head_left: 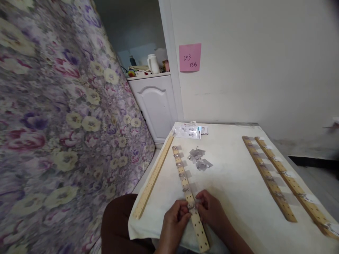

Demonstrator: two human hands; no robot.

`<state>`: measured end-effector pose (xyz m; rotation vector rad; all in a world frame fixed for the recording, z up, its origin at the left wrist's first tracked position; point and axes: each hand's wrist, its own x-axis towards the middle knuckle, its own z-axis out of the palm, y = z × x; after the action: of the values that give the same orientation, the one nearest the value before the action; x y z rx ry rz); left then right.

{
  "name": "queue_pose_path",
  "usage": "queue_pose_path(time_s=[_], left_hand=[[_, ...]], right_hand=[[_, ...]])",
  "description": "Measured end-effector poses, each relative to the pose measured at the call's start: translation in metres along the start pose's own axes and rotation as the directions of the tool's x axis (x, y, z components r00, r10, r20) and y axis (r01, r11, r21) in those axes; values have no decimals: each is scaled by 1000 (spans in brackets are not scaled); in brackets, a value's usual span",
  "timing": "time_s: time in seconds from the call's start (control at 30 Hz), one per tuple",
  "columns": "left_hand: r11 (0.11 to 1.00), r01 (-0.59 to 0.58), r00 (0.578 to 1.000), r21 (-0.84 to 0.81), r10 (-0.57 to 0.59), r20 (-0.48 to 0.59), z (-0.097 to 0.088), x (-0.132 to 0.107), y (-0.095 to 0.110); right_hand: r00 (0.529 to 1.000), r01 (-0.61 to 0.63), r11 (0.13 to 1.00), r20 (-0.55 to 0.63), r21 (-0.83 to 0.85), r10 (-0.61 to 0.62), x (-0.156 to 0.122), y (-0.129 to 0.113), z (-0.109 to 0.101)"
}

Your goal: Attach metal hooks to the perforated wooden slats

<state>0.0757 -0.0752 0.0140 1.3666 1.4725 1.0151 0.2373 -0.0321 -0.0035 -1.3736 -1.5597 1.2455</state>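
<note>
A light wooden strip with paired holes (196, 225) lies lengthwise in front of me, with several small shiny metal pieces (179, 164) set across its far part. My left hand (174, 220) is closed at the strip's left edge, fingertips pinching a small metal piece (191, 206). From the right side, my right hand (209, 210) meets the same piece, its thumb and fingers pressed together there. The exact shape of that piece is partly hidden by the fingers. Beyond the hands, to the right of the strip, is a loose pile of small grey, shiny pieces (200, 158).
A bare holed wooden strip (152, 181) lies along the table's left edge. On the right are a strip with metal pieces (267, 174) and another with whitish round pieces (293, 183). Clear packaging (186, 132) lies at the back. A floral curtain (66, 123) hangs left.
</note>
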Motion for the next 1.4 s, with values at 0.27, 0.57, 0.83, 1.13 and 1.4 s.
queue_pose_path(time_s=[0.27, 0.57, 0.83, 1.13, 1.4], left_hand=[[1000, 6, 999, -1, -6, 36, -1, 2, -3], [1000, -2, 999, -15, 2, 37, -2, 5, -8], [1000, -7, 998, 5, 7, 56, -5, 6, -2], [1000, -1, 998, -17, 3, 69, -4, 7, -1], [1000, -6, 998, -5, 6, 56, -4, 5, -1]], right_hand=[[1000, -17, 1000, -1, 4, 17, -1, -2, 0], [1000, 5, 998, -25, -59, -7, 0, -2, 0], [1000, 14, 995, -23, -98, -17, -2, -11, -3], [997, -3, 966, -79, -259, -18, -6, -24, -1], [996, -48, 950, -83, -307, 23, -4, -26, 1]])
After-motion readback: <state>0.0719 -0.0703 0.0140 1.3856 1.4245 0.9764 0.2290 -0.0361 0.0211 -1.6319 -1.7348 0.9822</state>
